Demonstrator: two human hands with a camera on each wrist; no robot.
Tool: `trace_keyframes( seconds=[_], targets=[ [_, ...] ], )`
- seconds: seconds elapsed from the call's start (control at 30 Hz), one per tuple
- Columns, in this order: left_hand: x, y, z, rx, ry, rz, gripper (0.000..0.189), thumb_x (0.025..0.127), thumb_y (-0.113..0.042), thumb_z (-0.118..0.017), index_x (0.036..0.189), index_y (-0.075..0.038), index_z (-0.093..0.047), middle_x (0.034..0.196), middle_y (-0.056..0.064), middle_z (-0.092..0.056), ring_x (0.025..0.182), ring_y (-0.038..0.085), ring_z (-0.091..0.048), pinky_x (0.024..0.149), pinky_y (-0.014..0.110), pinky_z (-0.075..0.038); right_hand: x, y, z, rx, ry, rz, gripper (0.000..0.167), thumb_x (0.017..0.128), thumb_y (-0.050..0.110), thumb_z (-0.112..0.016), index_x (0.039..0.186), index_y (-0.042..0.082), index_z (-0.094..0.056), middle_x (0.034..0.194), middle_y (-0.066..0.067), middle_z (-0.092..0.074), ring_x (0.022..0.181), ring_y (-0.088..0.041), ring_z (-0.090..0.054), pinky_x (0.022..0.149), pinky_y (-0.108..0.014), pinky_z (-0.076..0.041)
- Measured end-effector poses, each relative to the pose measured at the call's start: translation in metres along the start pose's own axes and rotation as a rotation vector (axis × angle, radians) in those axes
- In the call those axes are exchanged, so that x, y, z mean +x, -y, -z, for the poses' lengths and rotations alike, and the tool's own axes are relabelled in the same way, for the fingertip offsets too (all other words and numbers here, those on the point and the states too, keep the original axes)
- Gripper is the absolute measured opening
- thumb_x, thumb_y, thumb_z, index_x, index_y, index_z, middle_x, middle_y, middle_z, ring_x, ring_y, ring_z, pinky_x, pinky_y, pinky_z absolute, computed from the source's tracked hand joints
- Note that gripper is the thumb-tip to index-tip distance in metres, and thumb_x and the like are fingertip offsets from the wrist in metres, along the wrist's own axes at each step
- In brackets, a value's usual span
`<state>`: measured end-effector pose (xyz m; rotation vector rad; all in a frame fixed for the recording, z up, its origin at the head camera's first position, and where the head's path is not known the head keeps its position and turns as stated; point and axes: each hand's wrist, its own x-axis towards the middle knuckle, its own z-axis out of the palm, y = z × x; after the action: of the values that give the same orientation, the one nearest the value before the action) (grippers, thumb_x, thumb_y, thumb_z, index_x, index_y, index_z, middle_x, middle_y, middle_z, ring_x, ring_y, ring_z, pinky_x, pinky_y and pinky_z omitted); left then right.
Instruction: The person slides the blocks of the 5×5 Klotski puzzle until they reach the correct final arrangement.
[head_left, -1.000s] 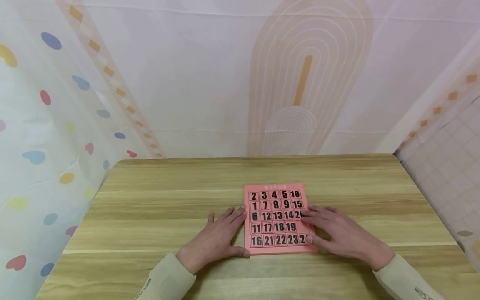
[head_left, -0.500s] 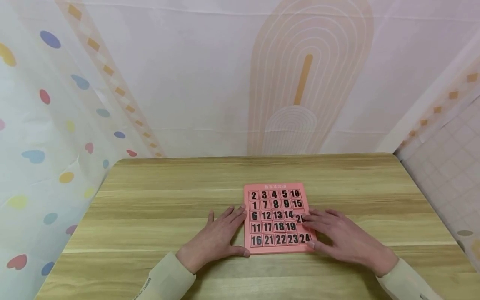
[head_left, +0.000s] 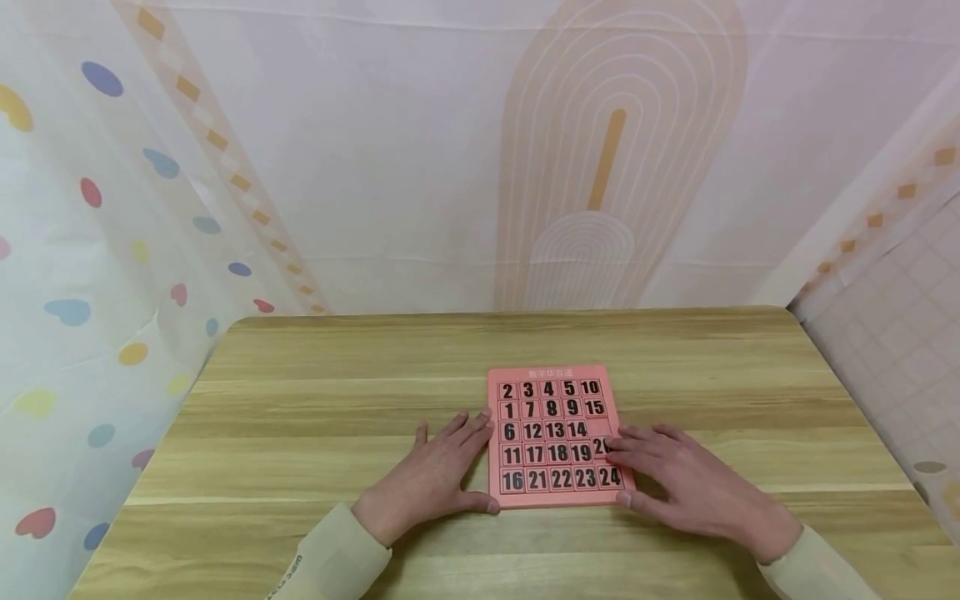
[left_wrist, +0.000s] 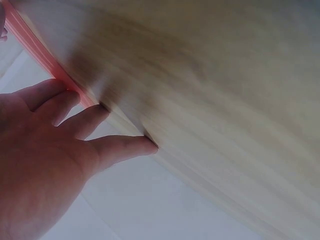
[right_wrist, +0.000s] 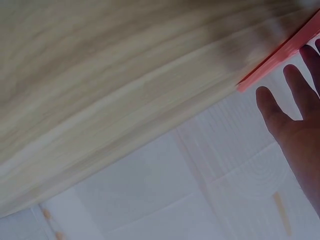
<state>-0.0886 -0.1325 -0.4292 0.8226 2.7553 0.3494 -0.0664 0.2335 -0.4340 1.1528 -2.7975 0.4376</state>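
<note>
A pink sliding number puzzle (head_left: pixel 562 502) lies on the wooden table in the head view, its black-numbered tiles set in rows. Tile 20 (head_left: pixel 601 447) sits in the rightmost column, beside tile 19 and a little above the line of its row. A bare pink gap shows above it, under tile 15. My right hand (head_left: pixel 690 479) has its fingertips on tile 20, fingers extended, with the thumb at the frame's lower right edge. Along the left edge rests my left hand (head_left: pixel 431 479), fingers spread. Both wrist views catch only the puzzle's pink side edge (left_wrist: pixel 37 47).
The wood-grain table (head_left: pixel 337 375) stretches out around the puzzle. Behind it hangs a pale cloth backdrop (head_left: pixel 390 167) with arch patterns, and a dotted cloth (head_left: pixel 60 358) covers the left side.
Tile 20 has slid down from beside tile 14 to beside tile 19, with the right fingers on it. The right hand has shifted slightly downward and right, uncovering tile 24. The left hand stays put.
</note>
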Motion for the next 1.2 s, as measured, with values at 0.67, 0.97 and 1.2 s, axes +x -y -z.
trace_keyframes(
  seconds=[0.67, 0.97, 1.2],
  targets=[
    [0.000, 0.000, -0.001, 0.002, 0.001, 0.005, 0.107, 0.080, -0.070, -0.074, 0.159, -0.007, -0.040, 0.169, 0.007, -0.030, 0.153, 0.038, -0.030, 0.111, 0.080, -0.024, -0.003, 0.003, 0.000, -0.009, -0.011, 0.021, 0.045, 0.100, 0.049, -0.065, 0.129, 0.015, -0.074, 0.137, 0.000, -0.068, 0.131, -0.027, -0.060, 0.105, -0.056, -0.048],
    [0.000, 0.000, 0.000, 0.004, 0.004, 0.008, 0.107, 0.080, -0.070, -0.074, 0.159, -0.007, -0.040, 0.169, 0.007, -0.030, 0.153, 0.038, -0.030, 0.112, 0.080, -0.023, 0.003, 0.004, 0.001, -0.009, -0.041, 0.027, 0.045, 0.100, 0.047, -0.066, 0.128, 0.013, -0.074, 0.135, -0.001, -0.069, 0.129, -0.029, -0.061, 0.105, -0.056, -0.049],
    [0.000, 0.000, 0.000, -0.002, 0.003, 0.001, 0.107, 0.080, -0.070, -0.074, 0.159, -0.007, -0.040, 0.169, 0.007, -0.030, 0.153, 0.038, -0.030, 0.111, 0.080, -0.024, 0.016, -0.007, 0.000, -0.038, -0.061, -0.023, 0.048, 0.101, 0.043, -0.065, 0.134, 0.008, -0.070, 0.139, -0.008, -0.066, 0.133, -0.033, -0.058, 0.109, -0.059, -0.045]
  ],
)
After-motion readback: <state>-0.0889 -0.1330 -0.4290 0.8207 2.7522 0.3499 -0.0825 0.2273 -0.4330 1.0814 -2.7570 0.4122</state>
